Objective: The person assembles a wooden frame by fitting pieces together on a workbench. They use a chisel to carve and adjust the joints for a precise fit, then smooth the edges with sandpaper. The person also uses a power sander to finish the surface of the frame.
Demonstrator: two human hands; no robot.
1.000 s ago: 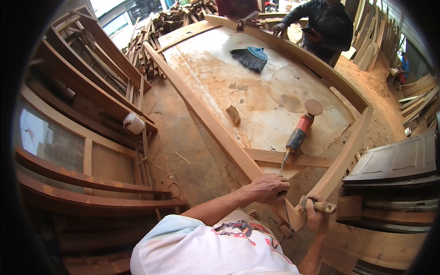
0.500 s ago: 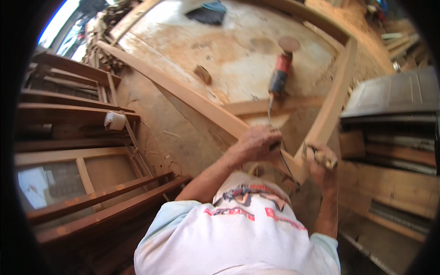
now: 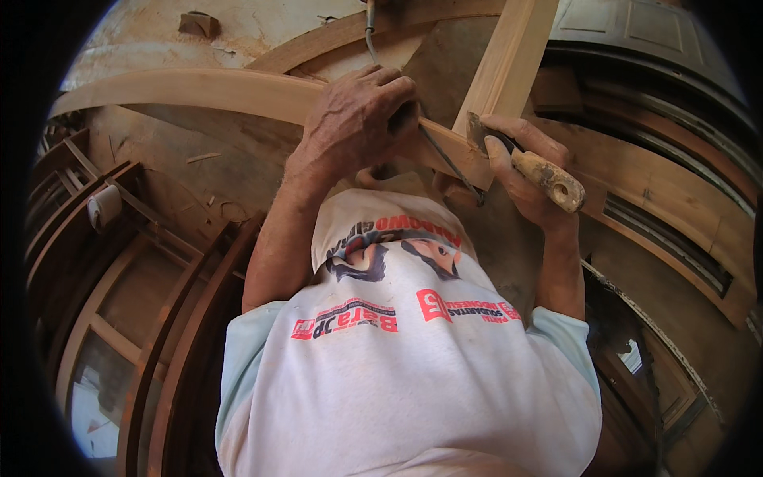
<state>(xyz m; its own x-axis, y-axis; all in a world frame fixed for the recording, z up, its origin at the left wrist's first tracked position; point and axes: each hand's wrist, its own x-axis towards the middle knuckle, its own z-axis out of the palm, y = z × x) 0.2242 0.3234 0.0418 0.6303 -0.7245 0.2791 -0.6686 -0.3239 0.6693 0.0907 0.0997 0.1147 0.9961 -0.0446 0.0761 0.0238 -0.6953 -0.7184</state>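
My right hand (image 3: 528, 163) grips a putty knife by its worn wooden handle (image 3: 560, 187), which has a hole near the end. The knife's dark blade (image 3: 477, 133) touches the corner where two pale wooden frame pieces meet. One piece, a long rail (image 3: 222, 94), runs to the left; the other, an upright (image 3: 506, 67), runs away from me. My left hand (image 3: 358, 119) is closed over the rail, left of the corner. A dark patch shows inside its curled fingers; what they hold is hidden. From beside them a thin dark cord or rod (image 3: 451, 163) slants across the rail's end.
Beyond the rail are a crosspiece (image 3: 350, 40), a grey cord (image 3: 370, 36) and a small wood block (image 3: 199, 25). Brown frames (image 3: 151, 318) with a white cup-like container (image 3: 104, 207) stand at left. Boards (image 3: 652, 175) and a panelled door (image 3: 636, 28) lie at right.
The view has tilted down and closer, so the red and black grinder is out of sight. My hands stay at the frame corner; the putty knife and its blade now show more plainly.
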